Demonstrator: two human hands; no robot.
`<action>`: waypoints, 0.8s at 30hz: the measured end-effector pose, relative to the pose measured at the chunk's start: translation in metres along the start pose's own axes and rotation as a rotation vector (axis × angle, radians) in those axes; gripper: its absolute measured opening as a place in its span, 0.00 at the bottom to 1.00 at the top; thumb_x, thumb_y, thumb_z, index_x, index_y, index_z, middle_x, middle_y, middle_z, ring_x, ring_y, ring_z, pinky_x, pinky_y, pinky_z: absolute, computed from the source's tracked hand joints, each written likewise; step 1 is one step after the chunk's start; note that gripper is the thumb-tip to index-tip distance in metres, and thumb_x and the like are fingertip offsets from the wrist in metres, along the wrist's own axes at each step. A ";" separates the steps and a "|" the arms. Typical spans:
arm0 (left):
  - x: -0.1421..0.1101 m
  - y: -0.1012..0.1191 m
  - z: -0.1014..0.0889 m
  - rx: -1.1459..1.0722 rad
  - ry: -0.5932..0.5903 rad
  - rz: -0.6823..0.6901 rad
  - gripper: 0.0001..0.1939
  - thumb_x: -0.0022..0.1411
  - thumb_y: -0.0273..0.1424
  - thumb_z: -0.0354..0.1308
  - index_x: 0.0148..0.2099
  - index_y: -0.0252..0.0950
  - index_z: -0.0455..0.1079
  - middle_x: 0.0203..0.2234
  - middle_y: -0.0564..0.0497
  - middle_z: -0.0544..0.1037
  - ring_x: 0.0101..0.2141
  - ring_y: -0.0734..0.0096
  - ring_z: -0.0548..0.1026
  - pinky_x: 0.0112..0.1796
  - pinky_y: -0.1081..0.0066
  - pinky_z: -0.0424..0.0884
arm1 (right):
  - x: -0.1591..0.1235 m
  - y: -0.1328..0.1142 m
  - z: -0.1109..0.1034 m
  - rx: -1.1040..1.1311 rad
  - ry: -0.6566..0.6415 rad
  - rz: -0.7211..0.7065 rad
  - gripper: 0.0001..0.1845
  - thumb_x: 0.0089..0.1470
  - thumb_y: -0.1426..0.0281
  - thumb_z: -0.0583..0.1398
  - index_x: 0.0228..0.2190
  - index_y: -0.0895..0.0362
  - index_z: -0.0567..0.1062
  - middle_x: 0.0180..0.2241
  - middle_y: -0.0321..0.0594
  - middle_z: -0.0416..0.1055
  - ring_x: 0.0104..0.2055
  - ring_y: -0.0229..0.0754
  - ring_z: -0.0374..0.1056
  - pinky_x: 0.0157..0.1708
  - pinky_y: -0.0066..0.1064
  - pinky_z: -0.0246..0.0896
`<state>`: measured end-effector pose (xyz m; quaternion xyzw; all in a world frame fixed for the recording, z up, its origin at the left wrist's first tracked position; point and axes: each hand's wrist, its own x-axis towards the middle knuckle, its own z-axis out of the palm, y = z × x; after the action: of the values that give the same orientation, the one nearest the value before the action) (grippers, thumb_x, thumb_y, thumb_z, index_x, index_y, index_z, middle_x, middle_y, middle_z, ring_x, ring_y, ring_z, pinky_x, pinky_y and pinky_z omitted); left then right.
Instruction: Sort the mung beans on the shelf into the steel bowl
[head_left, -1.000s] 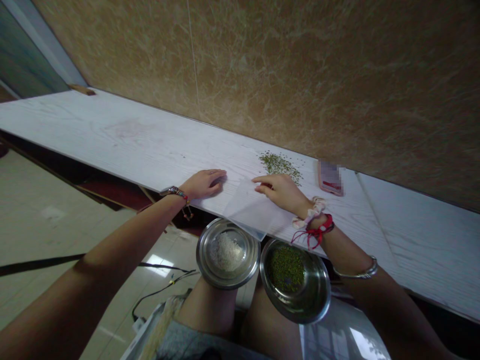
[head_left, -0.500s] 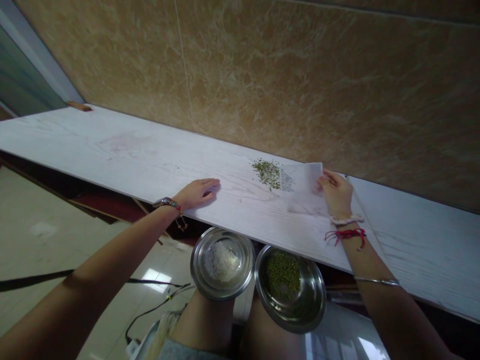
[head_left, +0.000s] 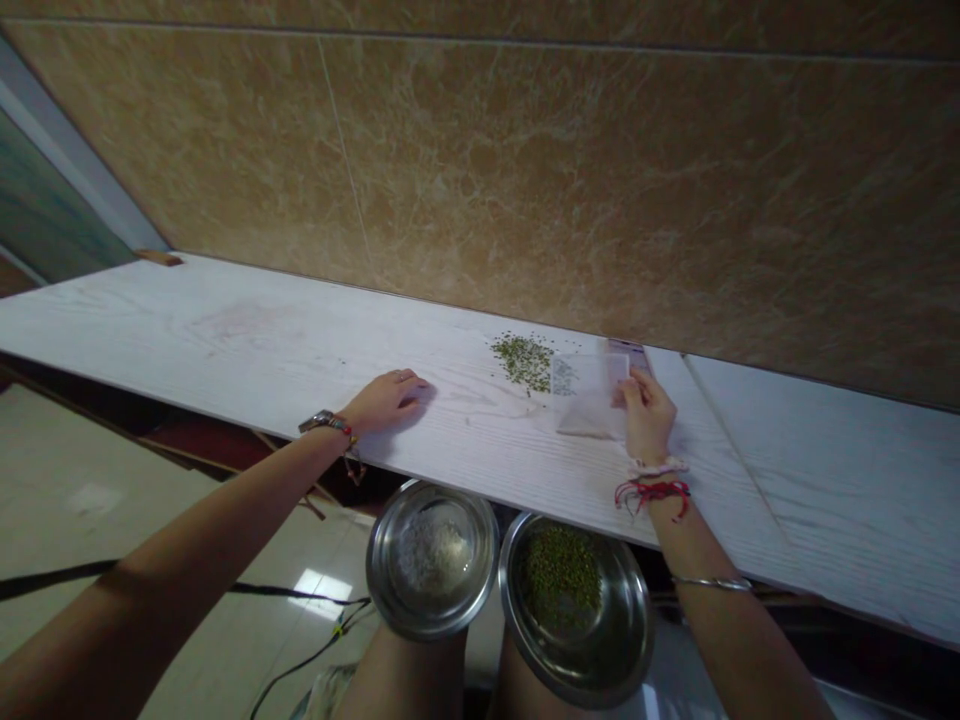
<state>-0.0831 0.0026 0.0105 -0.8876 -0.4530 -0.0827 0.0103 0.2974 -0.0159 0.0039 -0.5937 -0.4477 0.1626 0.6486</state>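
Green grains (head_left: 523, 362) near back edge of bench (head_left: 435, 445); right hand (head_left: 648, 410) pinches clear sheet (head_left: 591, 402); left hand (head_left: 381, 402) loosely open, front edge.

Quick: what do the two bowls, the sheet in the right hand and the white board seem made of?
Left bowl and right bowl: likely polished stainless steel, from their silvery colour and bright glints.
Sheet: probably thin, smooth plastic, given its hazy, translucent look.
White board: wood or printed laminate, fairly matte; grain lines show, but fit either.
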 end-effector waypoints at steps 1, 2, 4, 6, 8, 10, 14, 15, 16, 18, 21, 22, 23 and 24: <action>0.004 0.000 0.000 0.020 -0.004 0.003 0.19 0.59 0.30 0.45 0.49 0.32 0.68 0.42 0.42 0.73 0.43 0.60 0.71 0.46 0.63 0.68 | 0.000 0.000 0.000 0.005 -0.005 0.010 0.23 0.40 0.55 0.57 0.35 0.58 0.74 0.22 0.34 0.68 0.22 0.35 0.64 0.21 0.29 0.64; 0.009 0.000 -0.001 0.042 -0.007 0.005 0.18 0.59 0.30 0.45 0.49 0.32 0.68 0.42 0.42 0.73 0.42 0.60 0.71 0.46 0.63 0.68 | 0.000 0.000 0.000 0.012 -0.012 0.019 0.23 0.40 0.56 0.57 0.35 0.58 0.74 0.22 0.33 0.68 0.22 0.35 0.64 0.21 0.29 0.64; 0.017 0.000 -0.002 0.086 -0.018 0.009 0.18 0.60 0.29 0.45 0.50 0.33 0.68 0.41 0.42 0.73 0.41 0.60 0.72 0.45 0.63 0.69 | 0.000 -0.001 0.000 0.028 -0.029 0.032 0.24 0.39 0.57 0.57 0.37 0.58 0.73 0.23 0.33 0.68 0.22 0.35 0.64 0.22 0.29 0.65; 0.024 -0.002 -0.003 0.116 -0.037 0.018 0.18 0.61 0.28 0.45 0.50 0.34 0.68 0.41 0.42 0.72 0.40 0.61 0.72 0.44 0.64 0.69 | -0.002 -0.003 -0.001 0.044 -0.047 0.040 0.24 0.39 0.59 0.57 0.39 0.58 0.73 0.23 0.32 0.68 0.23 0.34 0.65 0.22 0.28 0.65; 0.029 -0.004 -0.005 0.125 -0.055 0.031 0.17 0.61 0.28 0.46 0.50 0.34 0.68 0.42 0.42 0.72 0.41 0.61 0.72 0.43 0.64 0.69 | -0.004 -0.005 -0.002 0.060 -0.066 0.047 0.24 0.40 0.59 0.58 0.39 0.58 0.73 0.24 0.33 0.69 0.23 0.34 0.65 0.22 0.28 0.64; 0.034 -0.006 -0.007 0.123 -0.068 0.036 0.17 0.61 0.28 0.47 0.51 0.35 0.67 0.43 0.42 0.72 0.41 0.61 0.72 0.43 0.65 0.70 | -0.005 -0.006 -0.003 0.074 -0.084 0.055 0.24 0.40 0.59 0.58 0.39 0.58 0.73 0.24 0.33 0.69 0.24 0.34 0.65 0.22 0.27 0.64; 0.047 -0.007 -0.008 0.131 -0.101 -0.001 0.16 0.62 0.29 0.48 0.51 0.37 0.66 0.46 0.42 0.71 0.41 0.61 0.73 0.40 0.66 0.70 | -0.005 -0.003 -0.003 0.106 -0.127 0.080 0.24 0.37 0.58 0.61 0.38 0.58 0.74 0.25 0.34 0.70 0.24 0.35 0.66 0.21 0.27 0.63; 0.051 -0.005 -0.007 0.131 -0.111 -0.024 0.16 0.62 0.29 0.47 0.52 0.37 0.66 0.47 0.42 0.70 0.42 0.61 0.73 0.40 0.66 0.70 | -0.005 -0.002 -0.003 0.114 -0.138 0.088 0.25 0.36 0.58 0.61 0.37 0.57 0.74 0.26 0.34 0.70 0.24 0.35 0.66 0.21 0.27 0.63; 0.055 -0.003 -0.005 0.134 -0.126 -0.065 0.16 0.62 0.30 0.47 0.52 0.37 0.66 0.47 0.42 0.70 0.42 0.60 0.73 0.40 0.66 0.70 | -0.004 0.000 -0.003 0.123 -0.147 0.095 0.25 0.35 0.58 0.62 0.37 0.57 0.74 0.26 0.34 0.70 0.25 0.35 0.67 0.21 0.27 0.63; 0.064 0.004 -0.001 0.135 -0.134 -0.139 0.16 0.63 0.30 0.47 0.52 0.36 0.65 0.48 0.42 0.69 0.44 0.59 0.72 0.40 0.65 0.70 | -0.002 0.003 -0.002 0.142 -0.161 0.110 0.26 0.33 0.58 0.64 0.37 0.57 0.74 0.28 0.35 0.71 0.28 0.36 0.68 0.23 0.28 0.65; 0.072 0.014 0.007 0.126 -0.112 -0.150 0.17 0.64 0.31 0.45 0.53 0.36 0.64 0.53 0.42 0.67 0.49 0.60 0.69 0.45 0.62 0.68 | 0.000 0.006 -0.002 0.178 -0.184 0.134 0.28 0.28 0.59 0.67 0.36 0.56 0.75 0.30 0.36 0.72 0.31 0.38 0.69 0.26 0.29 0.67; 0.074 0.017 0.010 0.121 -0.102 -0.147 0.17 0.65 0.31 0.44 0.54 0.37 0.63 0.54 0.44 0.66 0.52 0.61 0.66 0.48 0.61 0.66 | 0.001 0.007 -0.002 0.191 -0.195 0.141 0.28 0.27 0.59 0.67 0.35 0.56 0.75 0.31 0.37 0.73 0.32 0.38 0.70 0.27 0.30 0.68; 0.074 0.019 0.012 0.116 -0.094 -0.143 0.18 0.65 0.30 0.43 0.55 0.37 0.62 0.56 0.45 0.65 0.55 0.63 0.63 0.50 0.62 0.64 | 0.001 0.008 -0.003 0.202 -0.207 0.147 0.28 0.27 0.59 0.68 0.35 0.56 0.75 0.31 0.37 0.73 0.32 0.38 0.70 0.28 0.31 0.68; 0.074 0.020 0.014 0.113 -0.085 -0.148 0.19 0.65 0.29 0.42 0.57 0.36 0.60 0.57 0.43 0.63 0.57 0.64 0.61 0.52 0.61 0.62 | 0.001 0.008 -0.003 0.210 -0.219 0.151 0.27 0.27 0.59 0.68 0.34 0.55 0.75 0.31 0.37 0.74 0.32 0.38 0.70 0.29 0.31 0.69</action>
<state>-0.0222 0.0512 0.0095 -0.8524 -0.5214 -0.0199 0.0351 0.3031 -0.0147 -0.0026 -0.5333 -0.4505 0.3203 0.6403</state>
